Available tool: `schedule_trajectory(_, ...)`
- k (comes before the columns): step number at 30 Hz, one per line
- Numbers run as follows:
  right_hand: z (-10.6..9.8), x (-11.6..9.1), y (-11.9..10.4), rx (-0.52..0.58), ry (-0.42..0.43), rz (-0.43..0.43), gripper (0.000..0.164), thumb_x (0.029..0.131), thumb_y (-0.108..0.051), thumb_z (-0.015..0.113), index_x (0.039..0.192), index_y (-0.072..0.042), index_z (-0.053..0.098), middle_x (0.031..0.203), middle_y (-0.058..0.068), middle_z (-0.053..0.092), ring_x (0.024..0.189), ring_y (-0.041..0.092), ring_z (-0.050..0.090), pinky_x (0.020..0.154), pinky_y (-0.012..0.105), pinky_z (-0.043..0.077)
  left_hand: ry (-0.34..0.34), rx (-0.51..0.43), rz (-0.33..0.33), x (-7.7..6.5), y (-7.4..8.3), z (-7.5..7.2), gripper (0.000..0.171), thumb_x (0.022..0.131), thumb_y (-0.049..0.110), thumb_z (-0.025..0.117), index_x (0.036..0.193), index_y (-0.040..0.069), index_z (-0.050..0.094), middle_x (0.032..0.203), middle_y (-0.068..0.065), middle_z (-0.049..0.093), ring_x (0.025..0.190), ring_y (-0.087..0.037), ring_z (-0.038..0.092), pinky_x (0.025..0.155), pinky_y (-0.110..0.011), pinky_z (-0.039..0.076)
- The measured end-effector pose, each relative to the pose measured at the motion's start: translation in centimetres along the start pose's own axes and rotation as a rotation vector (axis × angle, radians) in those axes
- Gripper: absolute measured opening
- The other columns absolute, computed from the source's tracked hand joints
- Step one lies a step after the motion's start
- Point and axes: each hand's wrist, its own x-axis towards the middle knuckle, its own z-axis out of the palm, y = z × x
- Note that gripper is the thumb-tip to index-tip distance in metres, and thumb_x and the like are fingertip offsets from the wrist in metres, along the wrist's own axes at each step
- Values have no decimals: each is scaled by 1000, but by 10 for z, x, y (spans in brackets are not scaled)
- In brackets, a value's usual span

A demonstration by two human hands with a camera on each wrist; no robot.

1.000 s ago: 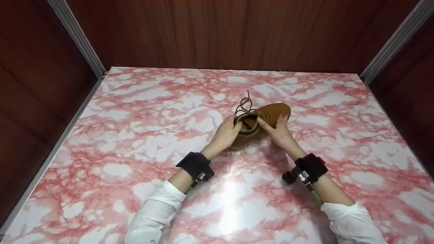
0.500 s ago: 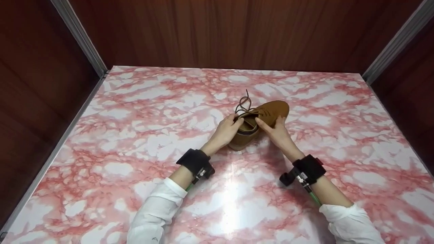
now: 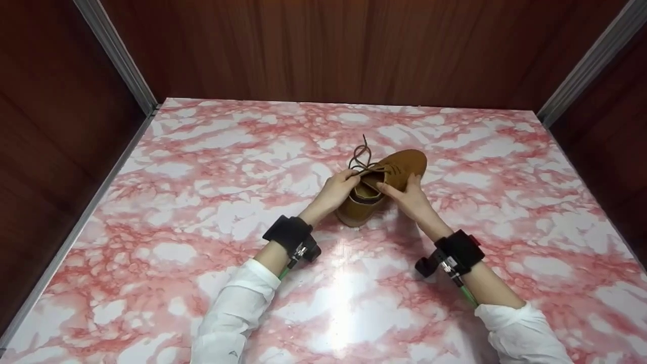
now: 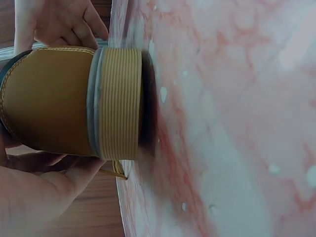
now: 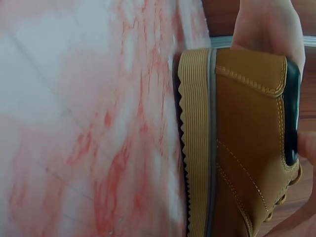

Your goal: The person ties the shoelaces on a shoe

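A tan lace-up shoe [image 3: 409, 161] lies between both hands, its toe toward the far right and its heel toward the person. My left hand [image 3: 337, 191] grips the left side of the ankle opening, thumb over the rim. On the other side my right hand [image 3: 412, 201] holds the shoe, thumb at the opening's edge and fingers along the outer flank. Loose brown laces [image 3: 361, 154] stick up in a loop beyond the left fingertips. The left wrist view shows the heel [image 4: 49, 101] close up, and the right wrist view the ribbed sole [image 5: 193, 133] and dark padded collar [image 5: 292, 113].
The shoe is on a table [image 3: 242, 212] with a red and white marbled top. A brown wooden panel [image 3: 323, 50] stands along the back, with more panels and grey metal posts [image 3: 121, 55] at both sides. Black straps [image 3: 459, 252] with cameras circle both wrists.
The shoe has turned slightly counterclockwise, its toe shifting left and its heel a little left and nearer. Both hands keep their hold and move slightly with it; the left thumb sits higher on the rim.
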Motion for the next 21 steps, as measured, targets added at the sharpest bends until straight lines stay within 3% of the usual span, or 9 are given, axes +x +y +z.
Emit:
schedule_trajectory(10, 2, 9, 5, 27, -18, -52, 86, 62, -44, 47, 115, 3, -1, 117, 18, -6, 104, 21, 2, 81, 31, 8, 32, 2, 28, -13, 1, 4, 30, 75, 26, 36, 99, 10, 44, 89, 1, 47, 80, -6, 41, 66, -19, 30)
schedule_trajectory(16, 5, 25, 20, 66, -62, -79, 86, 57, -49, 49, 118, -9, 1, 119, 7, 2, 103, 12, 7, 81, 29, 10, 76, 36, 30, -22, 4, 6, 29, 74, 25, 38, 96, 8, 43, 87, 0, 45, 76, -7, 41, 64, -19, 30)
schedule_trajectory(21, 7, 33, 30, 76, -80, -97, 89, 55, -52, 48, 118, -11, -1, 119, 7, 3, 103, 11, 7, 81, 27, 10, 105, 70, 22, -26, 4, 7, 25, 73, 25, 39, 90, 8, 43, 83, 0, 42, 75, -9, 39, 65, -19, 29)
